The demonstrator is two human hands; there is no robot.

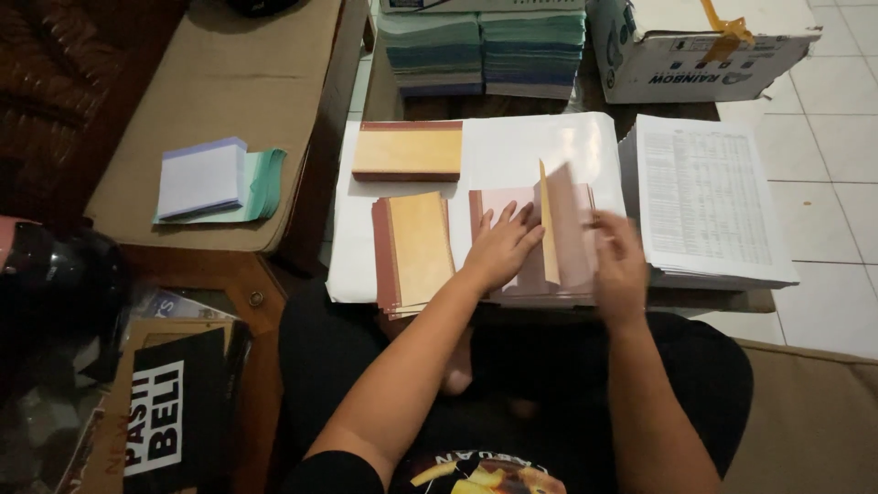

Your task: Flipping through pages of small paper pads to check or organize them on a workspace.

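A pink-paged receipt booklet with a tan cover lies open on the white sheet in front of me. My left hand lies flat on its left side, fingers spread. My right hand, blurred, lifts a bunch of its pages so they stand on edge. To the left of that booklet lies a pile of tan booklets with maroon spines. Another tan booklet lies farther back.
A thick stack of printed sheets sits at the right. Stacks of green and blue paper and a white cardboard box stand at the back. White and green paper pads rest on a cushion at the left.
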